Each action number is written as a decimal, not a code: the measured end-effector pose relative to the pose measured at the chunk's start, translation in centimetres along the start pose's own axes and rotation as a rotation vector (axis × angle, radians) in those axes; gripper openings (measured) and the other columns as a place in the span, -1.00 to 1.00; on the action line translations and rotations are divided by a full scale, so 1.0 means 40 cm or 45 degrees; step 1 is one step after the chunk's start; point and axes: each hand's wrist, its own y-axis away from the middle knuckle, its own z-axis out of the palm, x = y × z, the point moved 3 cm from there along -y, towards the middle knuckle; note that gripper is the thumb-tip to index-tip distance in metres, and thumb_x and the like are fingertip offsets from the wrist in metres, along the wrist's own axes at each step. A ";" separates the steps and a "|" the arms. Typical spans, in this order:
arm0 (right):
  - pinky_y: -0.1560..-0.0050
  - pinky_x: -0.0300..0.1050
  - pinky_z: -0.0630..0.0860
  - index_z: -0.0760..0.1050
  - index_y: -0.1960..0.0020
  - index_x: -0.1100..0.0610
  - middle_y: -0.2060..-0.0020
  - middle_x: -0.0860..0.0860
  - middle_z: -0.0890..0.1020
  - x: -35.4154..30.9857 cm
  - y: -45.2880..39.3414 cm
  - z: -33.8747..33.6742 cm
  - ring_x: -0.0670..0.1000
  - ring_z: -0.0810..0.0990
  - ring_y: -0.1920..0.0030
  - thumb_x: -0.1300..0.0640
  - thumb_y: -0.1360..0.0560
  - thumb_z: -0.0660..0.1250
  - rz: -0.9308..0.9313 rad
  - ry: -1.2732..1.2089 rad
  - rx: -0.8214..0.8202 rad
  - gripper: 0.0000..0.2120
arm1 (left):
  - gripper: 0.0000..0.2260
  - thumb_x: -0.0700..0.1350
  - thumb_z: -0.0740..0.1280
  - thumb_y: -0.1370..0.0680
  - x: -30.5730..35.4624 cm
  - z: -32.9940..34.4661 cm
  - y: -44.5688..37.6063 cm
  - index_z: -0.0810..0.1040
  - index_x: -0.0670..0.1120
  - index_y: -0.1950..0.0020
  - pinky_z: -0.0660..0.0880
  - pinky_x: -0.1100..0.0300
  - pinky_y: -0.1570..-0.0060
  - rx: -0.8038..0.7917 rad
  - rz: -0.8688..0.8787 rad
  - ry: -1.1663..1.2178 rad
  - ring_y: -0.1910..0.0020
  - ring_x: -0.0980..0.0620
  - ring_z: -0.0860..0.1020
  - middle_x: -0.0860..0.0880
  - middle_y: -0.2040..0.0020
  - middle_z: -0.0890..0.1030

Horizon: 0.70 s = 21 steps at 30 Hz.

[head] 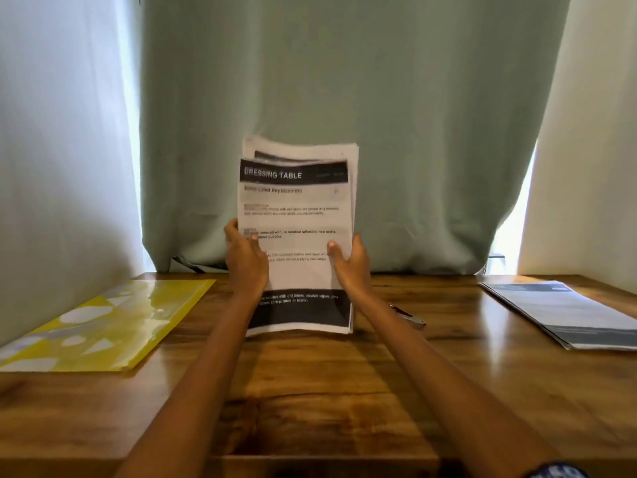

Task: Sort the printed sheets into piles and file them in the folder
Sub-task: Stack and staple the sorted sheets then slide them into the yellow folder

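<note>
A stack of printed sheets (297, 208) stands upright in the middle of the view, its bottom edge close to the wooden table (320, 384). The front sheet has a black header reading "DRESSING TABLE". My left hand (245, 260) grips the stack's left edge with the thumb on the front page. My right hand (349, 262) grips the right edge the same way. A yellow patterned folder (103, 329) lies flat on the table at the left. A second pile of printed sheets (565, 313) lies on the table at the right.
A green curtain (344, 98) hangs behind the table, with white curtains (58, 132) on both sides. A stapler-like metal object (410, 317) lies on the table just right of my right forearm, partly hidden.
</note>
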 end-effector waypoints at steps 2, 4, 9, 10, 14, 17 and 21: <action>0.08 -0.22 0.58 0.35 -0.22 0.21 -0.12 0.06 0.56 0.037 0.060 -0.004 -0.02 0.57 -0.06 0.10 -0.57 0.25 0.015 0.011 -0.052 -0.72 | -0.73 -0.24 0.14 -0.62 -0.038 -0.014 0.058 0.24 -0.27 -0.30 0.49 0.29 0.20 0.062 -0.078 0.014 -0.09 -0.06 0.53 -0.19 -0.20 0.48; 0.02 -0.13 0.59 0.33 -0.26 0.19 -0.16 0.07 0.54 0.086 0.115 -0.006 0.00 0.56 -0.11 0.08 -0.58 0.22 0.062 0.025 -0.089 -0.69 | -0.73 -0.25 0.14 -0.61 -0.088 -0.016 0.117 0.25 -0.27 -0.30 0.57 0.05 0.09 0.047 -0.148 -0.045 -0.15 -0.16 0.52 -0.24 -0.23 0.47; 0.00 -0.11 0.58 0.27 -0.34 0.17 -0.18 0.09 0.50 0.098 0.148 -0.020 0.04 0.53 -0.16 0.06 -0.60 0.16 0.126 0.082 -0.070 -0.65 | -0.75 -0.27 0.14 -0.60 -0.081 -0.013 0.144 0.26 -0.25 -0.28 0.56 -0.11 0.05 0.029 -0.173 -0.127 -0.16 -0.21 0.50 -0.25 -0.22 0.46; -0.02 -0.09 0.58 0.26 -0.34 0.19 -0.17 0.10 0.49 0.086 0.140 -0.024 0.05 0.53 -0.15 0.07 -0.61 0.15 0.114 0.086 -0.061 -0.65 | -0.75 -0.27 0.15 -0.60 -0.063 -0.010 0.136 0.27 -0.26 -0.27 0.57 -0.07 0.06 0.040 -0.159 -0.142 -0.15 -0.20 0.51 -0.25 -0.22 0.47; -0.01 -0.08 0.57 0.29 -0.26 0.25 -0.15 0.15 0.52 0.084 0.116 -0.046 0.09 0.56 -0.13 0.12 -0.61 0.14 0.047 0.162 0.019 -0.72 | -0.75 -0.28 0.17 -0.58 -0.027 0.005 0.144 0.28 -0.29 -0.24 0.55 0.01 0.07 0.016 -0.145 -0.182 -0.13 -0.20 0.52 -0.26 -0.21 0.47; -0.07 0.00 0.56 0.28 -0.26 0.23 -0.19 0.16 0.52 0.141 0.123 -0.061 0.11 0.54 -0.17 0.11 -0.61 0.15 0.140 0.311 0.012 -0.71 | -0.75 -0.23 0.17 -0.60 -0.061 0.019 0.189 0.27 -0.28 -0.25 0.45 0.05 0.06 -0.207 -0.309 -0.355 -0.15 -0.21 0.49 -0.26 -0.23 0.46; -0.15 0.03 0.51 0.24 -0.35 0.21 -0.26 0.16 0.49 0.180 0.109 -0.082 0.12 0.49 -0.24 0.17 -0.60 0.18 0.209 0.405 -0.075 -0.65 | -0.71 -0.17 0.22 -0.59 -0.092 0.036 0.196 0.31 -0.26 -0.26 0.37 0.11 0.08 -0.495 -0.375 -0.649 -0.14 -0.18 0.50 -0.23 -0.20 0.50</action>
